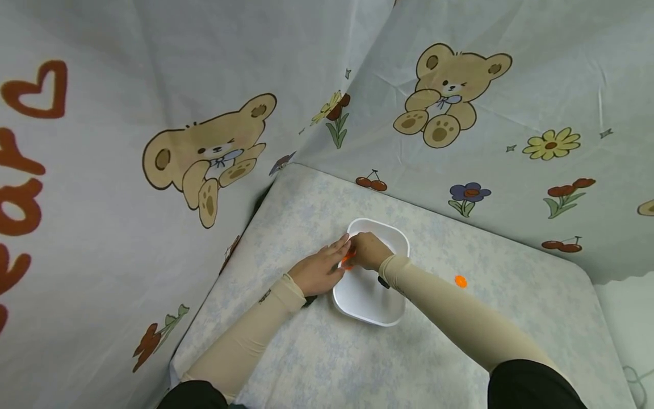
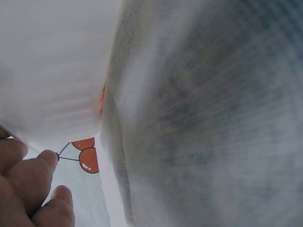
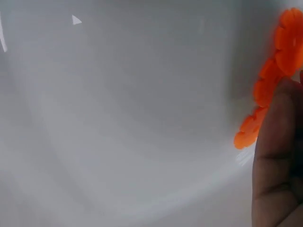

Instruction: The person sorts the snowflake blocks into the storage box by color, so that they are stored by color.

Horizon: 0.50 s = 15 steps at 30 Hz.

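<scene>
A white tray (image 1: 369,301) with rounded corners stands on the table. My right hand (image 1: 369,250) reaches into it and pinches an orange flower-shaped piece (image 1: 348,259) at the left wall. Close up in the right wrist view, three such orange pieces (image 3: 268,80) line up along the wall, edges touching or overlapping, with a digit of the right hand (image 3: 279,161) against them. My left hand (image 1: 319,270) lies at the tray's left rim, fingers mostly straight and pointing at the right hand. Its fingers (image 2: 35,184) show outside the tray wall (image 2: 52,71) in the left wrist view.
Another orange flower-shaped piece (image 1: 461,281) lies on the table to the right of the tray, beyond my right forearm. A pale patterned cloth (image 1: 317,358) covers the table. White curtains with printed bears (image 1: 455,85) rise along the left and far edges.
</scene>
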{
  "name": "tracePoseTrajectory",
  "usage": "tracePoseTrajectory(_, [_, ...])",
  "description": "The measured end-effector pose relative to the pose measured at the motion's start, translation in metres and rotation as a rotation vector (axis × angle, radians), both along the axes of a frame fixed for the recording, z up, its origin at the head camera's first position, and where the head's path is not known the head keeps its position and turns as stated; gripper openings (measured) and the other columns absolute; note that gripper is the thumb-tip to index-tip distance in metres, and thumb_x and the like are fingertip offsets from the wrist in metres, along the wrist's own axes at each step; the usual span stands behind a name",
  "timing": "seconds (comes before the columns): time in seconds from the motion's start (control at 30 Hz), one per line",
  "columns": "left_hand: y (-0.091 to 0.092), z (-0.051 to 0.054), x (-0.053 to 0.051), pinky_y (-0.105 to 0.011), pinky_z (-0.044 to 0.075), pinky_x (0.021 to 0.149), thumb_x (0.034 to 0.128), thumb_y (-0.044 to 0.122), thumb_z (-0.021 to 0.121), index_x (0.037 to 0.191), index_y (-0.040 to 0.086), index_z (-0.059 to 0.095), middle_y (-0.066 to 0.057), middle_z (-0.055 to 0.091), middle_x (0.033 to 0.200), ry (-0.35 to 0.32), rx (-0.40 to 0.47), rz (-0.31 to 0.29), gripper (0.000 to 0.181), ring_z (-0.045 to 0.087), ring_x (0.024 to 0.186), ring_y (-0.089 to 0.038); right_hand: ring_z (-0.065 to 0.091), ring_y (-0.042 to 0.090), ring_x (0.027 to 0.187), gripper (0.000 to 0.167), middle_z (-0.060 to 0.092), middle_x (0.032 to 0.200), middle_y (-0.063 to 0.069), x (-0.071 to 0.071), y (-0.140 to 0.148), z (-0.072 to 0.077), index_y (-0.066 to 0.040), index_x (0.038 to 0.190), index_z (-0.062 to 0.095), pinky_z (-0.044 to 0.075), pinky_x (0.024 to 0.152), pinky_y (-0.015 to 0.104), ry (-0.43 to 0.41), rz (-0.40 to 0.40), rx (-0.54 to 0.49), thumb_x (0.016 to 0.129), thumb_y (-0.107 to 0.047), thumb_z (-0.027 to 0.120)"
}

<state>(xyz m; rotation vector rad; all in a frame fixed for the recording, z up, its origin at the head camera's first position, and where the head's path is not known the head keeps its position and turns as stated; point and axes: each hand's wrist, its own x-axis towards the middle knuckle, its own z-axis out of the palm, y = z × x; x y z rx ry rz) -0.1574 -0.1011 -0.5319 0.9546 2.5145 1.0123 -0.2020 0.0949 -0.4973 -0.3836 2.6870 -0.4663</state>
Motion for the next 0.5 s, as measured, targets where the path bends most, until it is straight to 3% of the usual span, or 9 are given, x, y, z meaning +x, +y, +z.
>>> tracePoseTrajectory(0.23, [-0.001,-0.001,0.000,-0.041,0.024,0.133,0.1089,0.028,0.043,0.167,0.018,0.019,0.009,0.007,0.176,0.010,-0.011,0.003,0.064,0.025,0.160,-0.021,0.067,0.016,0.086,0.023,0.078,0.089,0.000,0.001,0.006,0.016,-0.011,0.095,0.081,0.059,0.080,0.033,0.000,0.013,-0.025,0.078,-0.022,0.092])
tracePoseTrajectory(0.5, [0.000,-0.001,0.000,-0.039,0.021,0.134,0.1097,0.029,0.043,0.167,0.014,0.021,0.011,0.005,0.176,0.010,-0.028,-0.004,0.063,0.022,0.161,-0.016,0.069,0.018,0.091,0.025,0.078,0.094,0.001,0.004,0.023,0.027,-0.008,0.100,0.080,0.059,0.087,0.037,-0.008,-0.034,-0.014,0.081,-0.022,0.091])
